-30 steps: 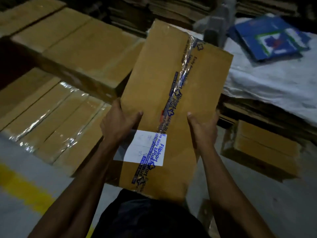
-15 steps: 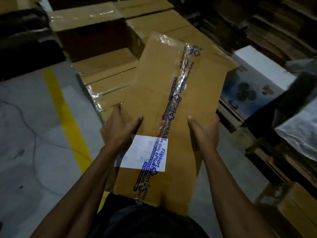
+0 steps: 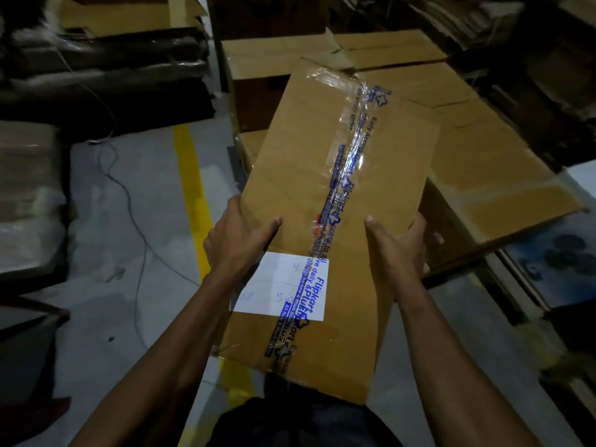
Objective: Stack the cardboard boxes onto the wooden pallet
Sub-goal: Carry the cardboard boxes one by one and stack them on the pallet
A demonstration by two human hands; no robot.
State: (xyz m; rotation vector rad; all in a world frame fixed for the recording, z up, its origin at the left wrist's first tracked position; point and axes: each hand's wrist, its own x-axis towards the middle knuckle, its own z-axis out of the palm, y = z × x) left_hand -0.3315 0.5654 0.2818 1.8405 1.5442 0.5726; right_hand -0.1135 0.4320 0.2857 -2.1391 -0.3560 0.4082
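I carry a long brown cardboard box point(image 3: 296, 175) sealed with clear and blue printed tape, a white label near its close end. My left hand point(image 3: 238, 240) grips its left edge, thumb on top. My right hand point(image 3: 398, 245) grips its right edge the same way. The box is held in the air, tilted, its far end over a group of stacked cardboard boxes point(image 3: 477, 156). The pallet under them is hidden.
A yellow line point(image 3: 190, 188) runs along the grey floor left of the stack, with a thin cable point(image 3: 129, 201) beside it. Dark wrapped bundles point(image 3: 29, 195) stand at left. An open-flapped box point(image 3: 277, 56) sits behind. A printed flat carton point(image 3: 554, 253) leans at right.
The view has swung left across the stack; the yellow line and floor moved toward the centre. Both hands keep the same grip on the box.
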